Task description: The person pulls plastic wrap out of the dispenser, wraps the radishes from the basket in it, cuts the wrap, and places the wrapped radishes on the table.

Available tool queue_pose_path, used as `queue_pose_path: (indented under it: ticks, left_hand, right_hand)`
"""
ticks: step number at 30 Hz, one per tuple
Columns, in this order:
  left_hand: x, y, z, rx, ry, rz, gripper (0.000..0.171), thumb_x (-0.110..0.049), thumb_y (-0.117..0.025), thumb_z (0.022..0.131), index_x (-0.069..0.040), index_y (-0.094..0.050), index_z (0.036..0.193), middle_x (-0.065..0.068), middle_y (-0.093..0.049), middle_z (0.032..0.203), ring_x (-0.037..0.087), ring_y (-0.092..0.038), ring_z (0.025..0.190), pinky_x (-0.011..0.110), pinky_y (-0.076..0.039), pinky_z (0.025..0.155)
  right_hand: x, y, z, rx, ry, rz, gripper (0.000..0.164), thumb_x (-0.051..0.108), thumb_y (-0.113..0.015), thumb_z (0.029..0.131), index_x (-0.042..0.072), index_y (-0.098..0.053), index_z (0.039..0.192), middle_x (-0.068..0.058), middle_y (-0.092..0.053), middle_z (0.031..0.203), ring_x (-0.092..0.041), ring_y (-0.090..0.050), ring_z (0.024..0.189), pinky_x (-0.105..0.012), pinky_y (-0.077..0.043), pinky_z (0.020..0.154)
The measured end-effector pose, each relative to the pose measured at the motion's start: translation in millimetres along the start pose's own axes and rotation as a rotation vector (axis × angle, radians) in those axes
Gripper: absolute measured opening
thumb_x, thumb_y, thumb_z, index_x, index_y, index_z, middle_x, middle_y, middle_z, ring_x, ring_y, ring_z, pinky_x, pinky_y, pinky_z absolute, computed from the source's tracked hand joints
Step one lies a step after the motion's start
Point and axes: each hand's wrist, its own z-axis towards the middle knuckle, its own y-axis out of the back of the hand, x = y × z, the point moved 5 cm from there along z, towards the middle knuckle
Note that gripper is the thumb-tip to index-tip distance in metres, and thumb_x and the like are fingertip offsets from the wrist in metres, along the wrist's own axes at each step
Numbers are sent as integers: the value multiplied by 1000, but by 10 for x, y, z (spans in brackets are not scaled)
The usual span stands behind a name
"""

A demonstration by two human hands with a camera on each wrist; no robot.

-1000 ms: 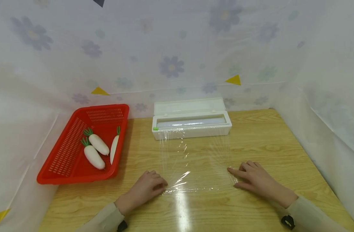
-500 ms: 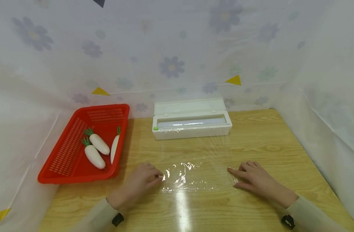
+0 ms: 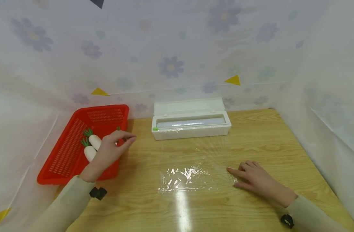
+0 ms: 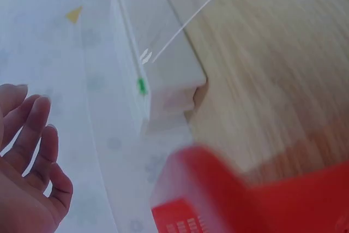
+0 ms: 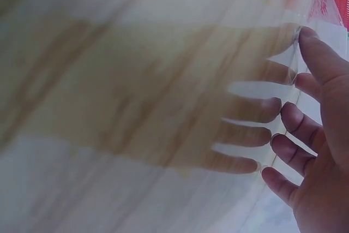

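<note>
Pressing lightly on the wooden table at the near right, the right hand reaches from a pale sleeve with a dark device at the wrist; its thumb and forefinger are extended and spread, touching the right edge of the clear film, and grasp nothing. That film lies across the middle of the table, bright with glare along its near edge and creased toward the right fingertips. To the left, the left hand hangs in front of the right rim of the red basket, its fingers bent loosely and released, the thumb and forefinger tips close together. Inside the basket, two white radishes with green tops lie side by side, partly hidden by the wrist; green leaves of another show behind the fingers. Beyond the film's far end, well apart from both hands, sits a white dispenser box, its lid raised, a roll inside and a green slider at its left front corner. Behind everything hangs a pale flowered sheet, with yellow triangles on it.
</note>
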Motion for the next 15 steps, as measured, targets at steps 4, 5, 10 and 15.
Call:
queue_pose_path:
  ticks: [4,5,10,15]
  left_hand:
    - [246,206,82,-24,194,-61,21,-36,-60,91,-25,-68,107,-3,-68,98,10,-54,76,21,-43,62]
    - [311,243,107,-25,231,-66,23,-38,-59,91,-25,-67,108,-1,-68,98,11,-55,77,21,-43,62]
    - [624,359,224,6,354,-21,38,-48,-55,90,-21,-64,115,6,-66,107,15,-57,92,32,-48,74]
    - [909,390,258,103,444,53,53,-54,-50,90,-11,-59,120,14,-60,117,31,-55,105,50,-46,84]
  right_hand:
    - [-1,0,6,9,-1,-3,56,50,-65,82,25,-56,131,19,-41,86,-2,-31,78,-30,-30,76]
    - [3,5,9,7,1,-3,56,50,-65,82,25,-56,131,19,-41,85,-2,-31,78,-30,-30,76]
    - [31,38,7,-2,2,-1,55,46,-68,81,24,-57,130,18,-41,85,-2,-31,77,-29,-29,75]
    - [68,66,-4,-5,2,-4,56,45,-69,80,23,-57,130,17,-42,85,-1,-31,77,-29,-30,75]
